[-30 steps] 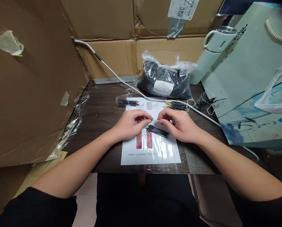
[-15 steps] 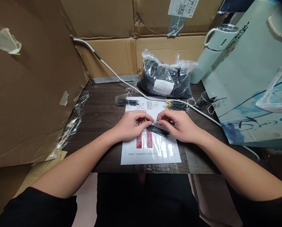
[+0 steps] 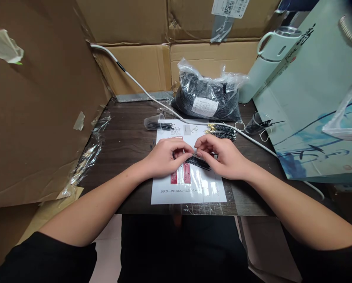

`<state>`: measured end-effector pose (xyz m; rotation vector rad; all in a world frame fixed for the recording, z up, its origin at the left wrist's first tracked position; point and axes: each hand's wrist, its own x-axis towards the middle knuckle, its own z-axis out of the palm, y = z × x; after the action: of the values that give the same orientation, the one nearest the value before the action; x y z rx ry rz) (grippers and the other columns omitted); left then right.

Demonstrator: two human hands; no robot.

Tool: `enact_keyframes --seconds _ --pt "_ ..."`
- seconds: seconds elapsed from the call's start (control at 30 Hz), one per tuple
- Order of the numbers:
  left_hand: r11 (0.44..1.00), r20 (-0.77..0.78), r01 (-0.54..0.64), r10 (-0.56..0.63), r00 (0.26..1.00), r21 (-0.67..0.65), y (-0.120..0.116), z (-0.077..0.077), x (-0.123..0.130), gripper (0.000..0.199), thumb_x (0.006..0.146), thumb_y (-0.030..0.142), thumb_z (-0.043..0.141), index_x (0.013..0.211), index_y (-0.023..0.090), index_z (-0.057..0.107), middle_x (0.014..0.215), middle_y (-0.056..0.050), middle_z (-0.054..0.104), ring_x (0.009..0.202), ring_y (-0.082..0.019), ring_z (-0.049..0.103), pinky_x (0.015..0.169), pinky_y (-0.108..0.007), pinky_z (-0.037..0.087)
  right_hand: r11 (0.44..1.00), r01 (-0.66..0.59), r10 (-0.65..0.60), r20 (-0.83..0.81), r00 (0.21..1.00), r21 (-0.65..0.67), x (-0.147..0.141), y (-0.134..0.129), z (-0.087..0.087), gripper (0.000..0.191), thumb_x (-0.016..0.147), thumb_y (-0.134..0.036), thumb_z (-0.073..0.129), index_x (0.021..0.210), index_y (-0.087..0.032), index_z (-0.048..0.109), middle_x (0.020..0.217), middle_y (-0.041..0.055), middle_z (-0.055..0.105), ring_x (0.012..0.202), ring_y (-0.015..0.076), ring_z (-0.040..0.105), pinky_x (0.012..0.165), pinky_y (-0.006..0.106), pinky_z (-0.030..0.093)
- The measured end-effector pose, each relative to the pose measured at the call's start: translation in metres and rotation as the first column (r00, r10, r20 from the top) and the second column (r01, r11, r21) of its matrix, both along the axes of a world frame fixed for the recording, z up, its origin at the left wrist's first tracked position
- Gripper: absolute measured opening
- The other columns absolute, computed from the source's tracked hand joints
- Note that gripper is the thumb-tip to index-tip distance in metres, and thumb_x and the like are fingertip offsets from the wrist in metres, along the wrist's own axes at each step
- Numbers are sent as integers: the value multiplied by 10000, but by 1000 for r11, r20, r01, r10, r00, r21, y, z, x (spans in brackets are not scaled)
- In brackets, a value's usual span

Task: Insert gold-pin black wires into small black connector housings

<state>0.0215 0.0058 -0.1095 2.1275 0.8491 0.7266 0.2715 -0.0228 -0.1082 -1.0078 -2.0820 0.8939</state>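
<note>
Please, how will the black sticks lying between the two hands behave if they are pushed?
The black sticks would probably spread or roll, as they are thin and no band shows around them. They seem rather stiff, because they lie straight.

Two hands, left hand and right hand, pinching one thin piece. Two black rod piles: one pile between hands, one pile beyond right hand. Two clear cups: one cup beyond left hand, one cup right of right hand.
</note>
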Motion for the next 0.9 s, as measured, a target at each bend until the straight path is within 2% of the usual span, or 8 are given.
enact_keyframes --seconds 0.5,0.63,0.7,0.8,0.9 --pt "1000 -6 -2 2 1000 1 -1 0 1 135 1007 272 722 1022 204 836 934 -55 780 771 -172 674 746 -338 529 1000 -16 16 -19 1000 -10 0 1 -6 130 1028 -186 652 1149 -223 623 935 18 742 791 172 669 757 316 522" --pt "1000 -20 -26 26 999 -15 1 4 -4 217 920 236 744 1128 191 785 958 -33 762 704 -149 630 704 -324 513 1000 -3 3 10 1000 29 1 1 -5 116 1036 -206 637 1151 -216 624 927 18 731 765 167 645 737 317 497" --pt "997 -66 -46 50 997 54 5 8 -9 242 853 175 716 1091 187 757 894 -16 719 697 -154 604 694 -323 491 998 23 -26 48 998 66 2 2 -6 97 1030 -206 630 1127 -212 626 926 19 721 754 164 626 734 318 480" --pt "983 -208 -41 78 975 179 13 15 -20 143 784 128 662 909 190 690 810 -11 659 725 -178 588 715 -340 461 989 67 -85 136 987 131 4 6 -8 54 1020 -197 616 1073 -207 622 928 27 708 773 170 609 750 323 456" --pt "980 -374 -41 114 921 197 20 23 -28 96 757 126 637 817 200 630 802 -22 664 736 -197 587 702 -354 437 984 68 -103 206 973 167 5 9 -12 53 1013 -182 613 1062 -203 617 923 28 709 778 171 601 755 319 437"
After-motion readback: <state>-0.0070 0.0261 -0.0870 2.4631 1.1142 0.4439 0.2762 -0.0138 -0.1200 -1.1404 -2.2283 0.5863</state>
